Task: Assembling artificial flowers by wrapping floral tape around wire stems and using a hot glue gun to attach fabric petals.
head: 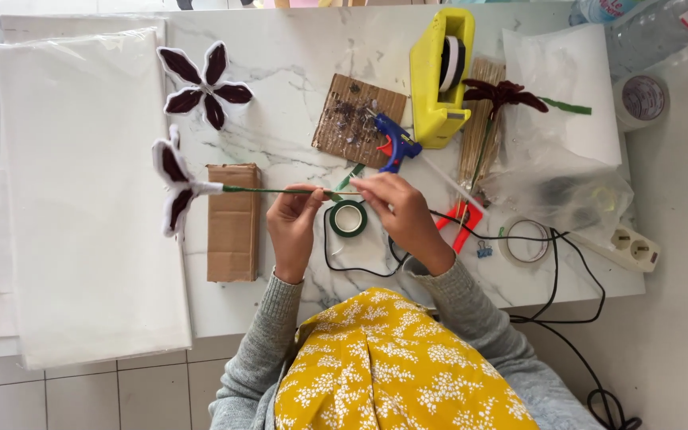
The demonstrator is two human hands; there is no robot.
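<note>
A green flower stem is pinched between the left hand and right hand, its bloom lying out beyond the left hand; a green tape roll is just below.

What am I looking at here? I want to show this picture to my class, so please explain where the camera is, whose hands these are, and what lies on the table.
The single picture comes from a camera worn on a person's head, looking straight down. No machine is involved: both hands belong to that person, who wears grey sleeves and a yellow flowered cloth.

The left hand and right hand together hold a thin green stem lying level, with a dark purple and white flower at its far left end. Below the hands lies a roll of green tape.

On the marble table there are also a second flower, a blue glue gun, a yellow tape dispenser, a cardboard box, large white sheets and a power strip.
</note>
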